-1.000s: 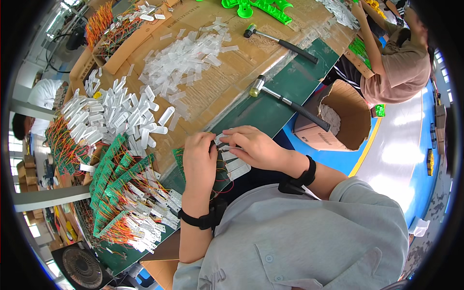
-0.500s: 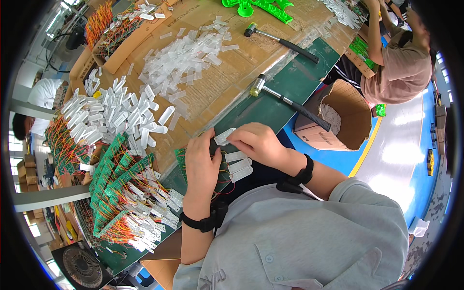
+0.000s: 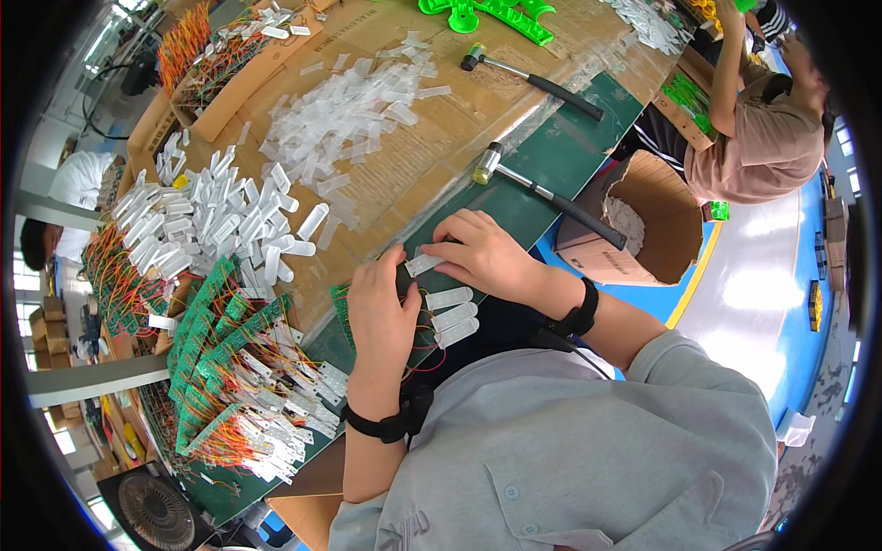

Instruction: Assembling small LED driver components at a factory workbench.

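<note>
The left hand [image 3: 381,317] hides most of the green circuit board [image 3: 342,308] it holds

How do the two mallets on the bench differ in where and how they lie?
The near mallet lies on the green mat, close to the right hand; the far mallet lies on brown cardboard, further off. The near one's head looks paler. Both have dark handles, lie flat, untouched.

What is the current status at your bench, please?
Left hand holds a green circuit board with wired white tubes. Right hand pinches one white tube at the board. Mallet lies just beyond, clear of both hands.
</note>
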`<state>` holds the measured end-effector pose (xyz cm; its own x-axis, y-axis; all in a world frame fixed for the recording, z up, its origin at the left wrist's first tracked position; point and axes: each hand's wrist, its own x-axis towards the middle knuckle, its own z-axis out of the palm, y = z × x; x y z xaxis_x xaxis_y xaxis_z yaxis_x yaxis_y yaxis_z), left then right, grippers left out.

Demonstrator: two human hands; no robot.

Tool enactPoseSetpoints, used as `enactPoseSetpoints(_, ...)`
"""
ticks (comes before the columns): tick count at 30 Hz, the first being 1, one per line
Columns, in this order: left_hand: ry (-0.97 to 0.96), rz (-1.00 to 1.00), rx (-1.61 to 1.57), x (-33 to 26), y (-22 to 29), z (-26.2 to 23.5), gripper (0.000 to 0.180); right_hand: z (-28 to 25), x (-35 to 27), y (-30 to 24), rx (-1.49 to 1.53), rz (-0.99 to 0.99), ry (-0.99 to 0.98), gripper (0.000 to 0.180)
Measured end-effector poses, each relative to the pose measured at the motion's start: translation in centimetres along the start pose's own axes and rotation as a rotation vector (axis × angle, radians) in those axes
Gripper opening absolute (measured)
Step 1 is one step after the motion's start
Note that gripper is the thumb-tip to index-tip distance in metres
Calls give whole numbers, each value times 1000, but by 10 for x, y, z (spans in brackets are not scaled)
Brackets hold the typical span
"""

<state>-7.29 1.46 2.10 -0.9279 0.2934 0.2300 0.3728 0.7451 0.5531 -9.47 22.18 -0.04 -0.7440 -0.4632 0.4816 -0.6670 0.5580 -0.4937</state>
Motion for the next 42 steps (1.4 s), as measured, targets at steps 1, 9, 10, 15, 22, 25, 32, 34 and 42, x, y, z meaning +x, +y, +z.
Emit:
enactPoseSetpoints(1,0,-1,1,0,0,0,55,1,0,-1,-19,20,5,27)
enactPoseSetpoints(9,30,57,26,2,0,0,55,7,0,3,24,-8,72,16)
enactPoseSetpoints(10,31,57,26,3,0,0,55,8,1,4,47,7,52,15)
enactPoseSetpoints(15,25,43,18,2,-1,1,54,5,0,6,79,-4,23,14)
enactPoseSetpoints(22,1,-10,-5,1,1,-1,51,2,6,9,221,126,-54,20)
enactPoseSetpoints(25,3,-6,-18,2,1,-1,51,3,9,7,221,171,-62,20)
enactPoseSetpoints(32,39,28,-3,2,1,0,51,2,11,5,172,173,-74,20)
enactPoseSetpoints(34,35,26,-2,2,2,-1,50,1,12,6,151,169,-87,19)
enactPoseSetpoints(42,14,58,7,3,3,-2,28,2,6,0,74,169,-17,20)
